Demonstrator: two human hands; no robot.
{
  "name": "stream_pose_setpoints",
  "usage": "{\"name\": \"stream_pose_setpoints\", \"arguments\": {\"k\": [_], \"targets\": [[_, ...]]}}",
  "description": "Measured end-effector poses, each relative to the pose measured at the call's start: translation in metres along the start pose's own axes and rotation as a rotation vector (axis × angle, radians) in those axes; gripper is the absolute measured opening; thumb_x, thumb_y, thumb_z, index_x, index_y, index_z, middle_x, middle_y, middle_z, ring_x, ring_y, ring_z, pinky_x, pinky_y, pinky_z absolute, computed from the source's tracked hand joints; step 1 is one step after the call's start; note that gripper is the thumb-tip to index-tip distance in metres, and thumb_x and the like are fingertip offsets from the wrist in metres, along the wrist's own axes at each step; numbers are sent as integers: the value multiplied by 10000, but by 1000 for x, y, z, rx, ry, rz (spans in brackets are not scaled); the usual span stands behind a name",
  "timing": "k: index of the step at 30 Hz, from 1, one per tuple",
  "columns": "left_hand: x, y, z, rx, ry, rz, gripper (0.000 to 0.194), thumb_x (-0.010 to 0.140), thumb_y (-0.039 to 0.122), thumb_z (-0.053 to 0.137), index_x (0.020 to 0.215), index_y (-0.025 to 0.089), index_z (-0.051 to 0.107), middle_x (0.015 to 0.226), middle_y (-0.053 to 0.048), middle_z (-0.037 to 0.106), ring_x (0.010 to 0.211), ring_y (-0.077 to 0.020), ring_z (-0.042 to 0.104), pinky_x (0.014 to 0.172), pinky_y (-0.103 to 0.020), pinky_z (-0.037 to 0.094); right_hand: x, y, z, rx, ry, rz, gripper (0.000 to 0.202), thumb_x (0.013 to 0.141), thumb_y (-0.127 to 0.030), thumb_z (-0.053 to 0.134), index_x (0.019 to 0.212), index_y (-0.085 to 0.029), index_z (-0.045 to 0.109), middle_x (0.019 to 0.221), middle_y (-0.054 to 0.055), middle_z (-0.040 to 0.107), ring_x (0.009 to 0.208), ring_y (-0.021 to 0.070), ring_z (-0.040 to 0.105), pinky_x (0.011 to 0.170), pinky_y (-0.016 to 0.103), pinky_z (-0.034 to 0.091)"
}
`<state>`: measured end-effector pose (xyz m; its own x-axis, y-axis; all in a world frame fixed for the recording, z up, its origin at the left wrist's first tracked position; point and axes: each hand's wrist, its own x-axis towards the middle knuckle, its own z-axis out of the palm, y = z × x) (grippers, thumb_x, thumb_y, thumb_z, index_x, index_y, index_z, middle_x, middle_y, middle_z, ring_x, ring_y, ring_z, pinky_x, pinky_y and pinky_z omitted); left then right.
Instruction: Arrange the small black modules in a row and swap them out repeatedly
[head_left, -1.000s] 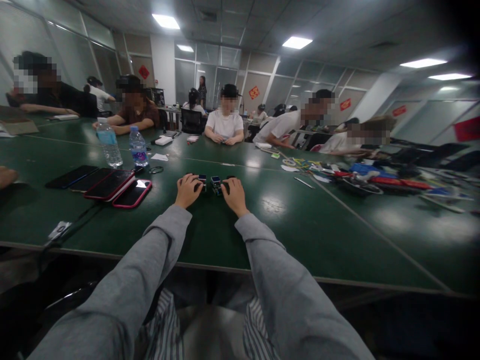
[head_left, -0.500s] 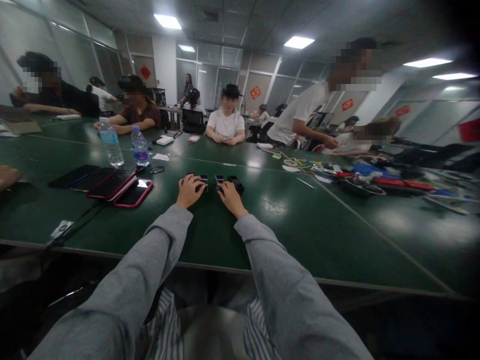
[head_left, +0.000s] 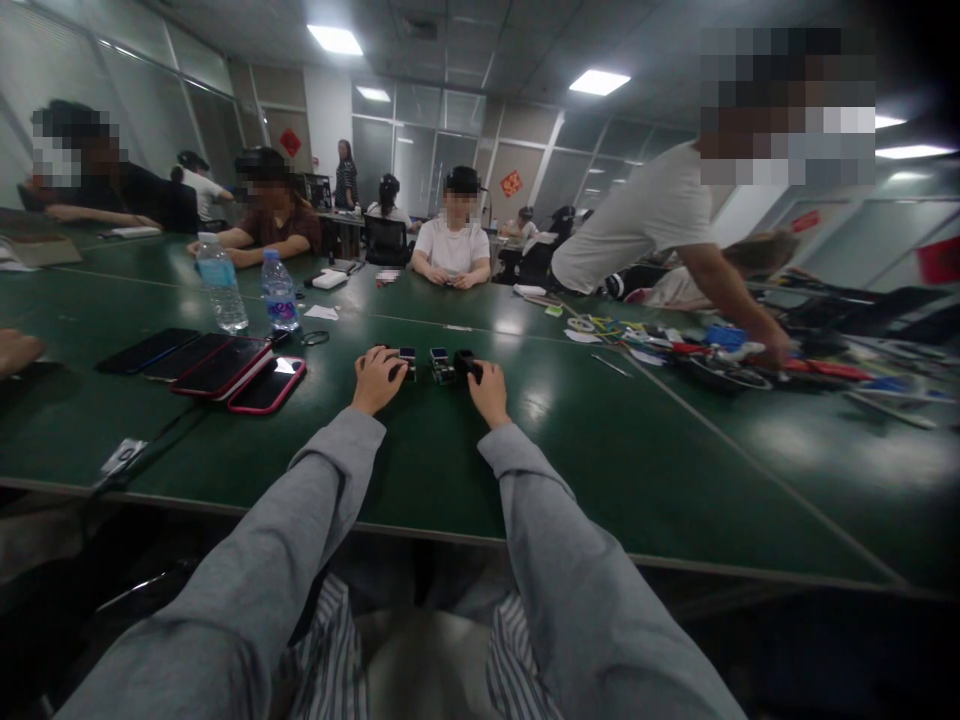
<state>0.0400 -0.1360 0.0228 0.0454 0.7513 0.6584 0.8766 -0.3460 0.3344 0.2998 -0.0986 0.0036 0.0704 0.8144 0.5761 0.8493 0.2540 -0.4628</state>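
Observation:
Several small dark devices stand close together on the green table. My left hand point(head_left: 377, 380) curls its fingers over the left side of a small device with a bluish screen point(head_left: 407, 354), and its fingertips are partly hidden. To the right of that, a second small screened device point(head_left: 441, 366) stands untouched between my hands. My right hand point(head_left: 490, 392) has its thumb and fingers closed round a small black block point(head_left: 465, 360), most of which its fingers cover. What kind of devices these are is too small to tell.
Several phones point(head_left: 266, 388) lie at the left, behind them two water bottles point(head_left: 280, 295). A pen point(head_left: 611, 366) and a heap of colourful parts point(head_left: 750, 370) lie at the right, where another person's hand point(head_left: 772, 345) reaches in. People sit across the table point(head_left: 600, 480).
My right hand has moved right, from the second screened device to the black block. My left hand has hardly moved. The standing person at the right has leaned over the heap of parts.

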Motion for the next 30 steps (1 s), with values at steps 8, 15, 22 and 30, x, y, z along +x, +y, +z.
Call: {"name": "stream_pose_setpoints", "arguments": {"k": [8, 15, 22, 30], "targets": [[1, 4, -5, 7, -37, -31, 285, 952, 369, 454, 1051, 291, 710, 1300, -46, 622, 1322, -275, 403, 1053, -500, 305, 6, 8, 6, 51, 84, 240, 476, 970, -417, 318, 1107, -73, 617, 1073, 221, 607, 1039, 299, 544, 945, 464, 409], [1, 6, -6, 5, -39, -45, 288, 951, 378, 455, 1056, 294, 710, 1305, -47, 617, 1322, -280, 400, 1058, -500, 300, 2, 6, 6, -1, 80, 87, 553, 883, -504, 515, 1244, -88, 571, 1206, 211, 544, 1134, 309, 472, 980, 451, 386], [1, 4, -4, 5, -28, -37, 280, 950, 372, 459, 1041, 284, 708, 1307, -48, 615, 1322, -275, 402, 1058, -497, 299, 8, 10, 5, -28, 37, 193, 494, 977, -391, 302, 1107, -62, 646, 1068, 215, 644, 1058, 287, 533, 991, 473, 358], [1, 3, -4, 1, -19, -42, 277, 948, 372, 461, 1037, 286, 709, 1299, -50, 621, 1316, -276, 410, 1057, -501, 303, 1, 4, 5, -123, 44, 59, 619, 920, -457, 478, 1341, -2, 475, 1210, 256, 562, 1145, 342, 475, 958, 485, 405]]}}
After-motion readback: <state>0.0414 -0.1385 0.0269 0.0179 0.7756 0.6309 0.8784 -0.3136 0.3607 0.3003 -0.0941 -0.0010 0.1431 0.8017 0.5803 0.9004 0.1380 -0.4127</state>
